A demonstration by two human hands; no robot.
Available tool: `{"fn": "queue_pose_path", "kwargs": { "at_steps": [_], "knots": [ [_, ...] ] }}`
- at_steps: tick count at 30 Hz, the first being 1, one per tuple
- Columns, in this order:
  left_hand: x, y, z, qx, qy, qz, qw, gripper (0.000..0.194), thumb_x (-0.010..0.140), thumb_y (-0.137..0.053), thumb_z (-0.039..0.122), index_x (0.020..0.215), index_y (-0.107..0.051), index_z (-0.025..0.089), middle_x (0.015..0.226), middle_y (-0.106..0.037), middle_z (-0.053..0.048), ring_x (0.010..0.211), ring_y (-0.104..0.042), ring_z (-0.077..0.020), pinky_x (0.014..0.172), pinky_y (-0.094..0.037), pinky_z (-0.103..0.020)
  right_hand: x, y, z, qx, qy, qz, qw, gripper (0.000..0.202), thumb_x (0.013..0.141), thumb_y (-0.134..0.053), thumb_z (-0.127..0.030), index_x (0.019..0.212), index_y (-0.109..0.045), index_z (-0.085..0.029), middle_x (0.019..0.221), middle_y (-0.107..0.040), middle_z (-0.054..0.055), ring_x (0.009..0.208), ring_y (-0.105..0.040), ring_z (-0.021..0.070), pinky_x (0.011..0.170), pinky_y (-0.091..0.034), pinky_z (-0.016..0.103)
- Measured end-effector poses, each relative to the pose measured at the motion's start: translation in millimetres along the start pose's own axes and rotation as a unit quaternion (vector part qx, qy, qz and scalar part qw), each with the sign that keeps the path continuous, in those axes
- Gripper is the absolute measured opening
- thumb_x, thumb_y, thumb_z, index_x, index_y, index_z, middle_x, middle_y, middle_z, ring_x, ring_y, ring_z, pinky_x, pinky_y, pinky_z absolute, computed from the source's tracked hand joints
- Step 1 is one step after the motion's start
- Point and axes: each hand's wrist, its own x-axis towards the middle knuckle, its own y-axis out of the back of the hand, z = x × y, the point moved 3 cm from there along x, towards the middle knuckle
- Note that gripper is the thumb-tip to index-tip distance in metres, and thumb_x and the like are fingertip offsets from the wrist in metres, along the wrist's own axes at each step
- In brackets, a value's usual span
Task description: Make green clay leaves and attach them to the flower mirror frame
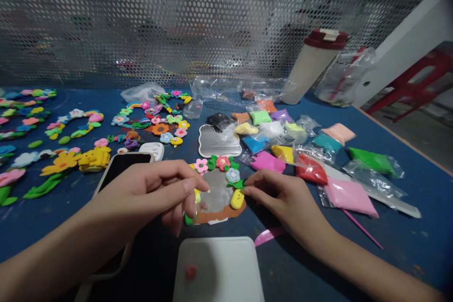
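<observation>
Pink, red and blue flowers (223, 163), green leaves (212, 162) and brown edging (222, 215) border the mirror (215, 191)

Landmark: clay-framed mirror (216, 191). Its left rim is partly covered by the left hand (161, 188); fingertip contact there unclear. At its right rim, right hand (288, 196) hides its own lower fingers; pinch or mere touch on the leaf (239, 184), undetermined. Left of mirror, forearm crosses the phone (122, 165). Nearer than mirror, white box (226, 269) cut by bottom edge. Beyond mirror, shapes behind perforated screen (212, 23) blurred.
</observation>
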Motion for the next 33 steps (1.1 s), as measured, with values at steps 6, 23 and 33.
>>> {"fn": "queue_pose_path", "kwargs": {
  "at_steps": [6, 23, 33],
  "knots": [
    [-4.8, -2.8, 5.1, 0.007, 0.01, -0.011, 1.0, 0.014, 0.074, -0.068, 0.033, 0.074, -0.069, 0.019, 0.056, -0.062, 0.0, 0.044, -0.052, -0.0099, 0.04, -0.039, -0.018, -3.8, 2.8, -3.9, -0.002, 0.034, -0.027, 0.999, 0.011, 0.088, -0.055, -0.025, 0.093, -0.064, -0.022, 0.086, -0.07, 0.001, 0.075, -0.065, 0.0162, 0.067, -0.048, 0.027],
    [-2.0, -1.7, 4.9, 0.01, 0.0, -0.022, 1.0, 0.014, 0.076, -0.065, 0.032, 0.075, -0.067, 0.018, 0.057, -0.062, -0.001, 0.045, -0.053, -0.01, 0.04, -0.039, -0.017, -6.1, -2.6, -4.6, -0.139, 0.171, 0.039, 0.974, 0.016, 0.082, -0.054, -0.005, 0.093, -0.059, -0.015, 0.083, -0.063, 0.005, 0.071, -0.062, 0.0145, 0.062, -0.048, 0.023],
    [-0.4, -0.9, -0.6, 0.0, -0.003, -0.022, 1.0, 0.013, 0.077, -0.065, 0.029, 0.074, -0.068, 0.017, 0.057, -0.064, 0.001, 0.045, -0.055, -0.0077, 0.042, -0.041, -0.014, -3.0, -9.7, 1.3, -0.195, 0.212, 0.053, 0.956, 0.009, 0.088, -0.049, -0.01, 0.084, -0.056, -0.017, 0.078, -0.062, 0.006, 0.066, -0.062, 0.0181, 0.057, -0.048, 0.026]
  ]
}}
